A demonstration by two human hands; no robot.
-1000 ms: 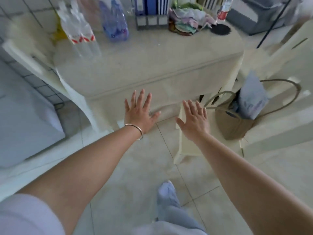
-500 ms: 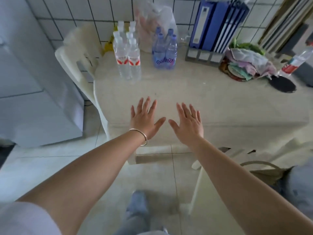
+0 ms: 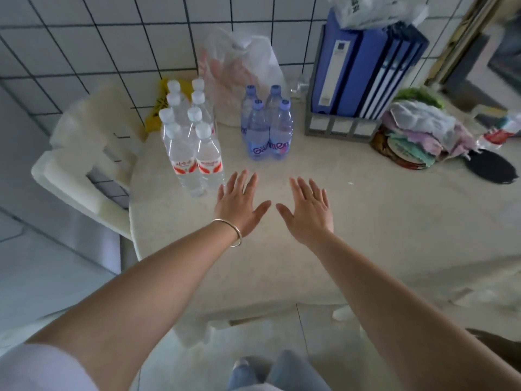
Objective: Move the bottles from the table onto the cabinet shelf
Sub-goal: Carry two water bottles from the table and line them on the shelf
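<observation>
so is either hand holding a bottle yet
No, the left hand and right hand are both spread open above the table, holding nothing.

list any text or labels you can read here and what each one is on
"Ganten", partly wrapped across two labels, on the blue-tinted bottles.
Red-and-white labels on the clear bottles: print too blurred to read.
Spine label on the blue binder: too small to read.
Dark print on the plastic bag atop the binders: blurred, unreadable.
Red label on the lying bottle at far right: unreadable.
</observation>
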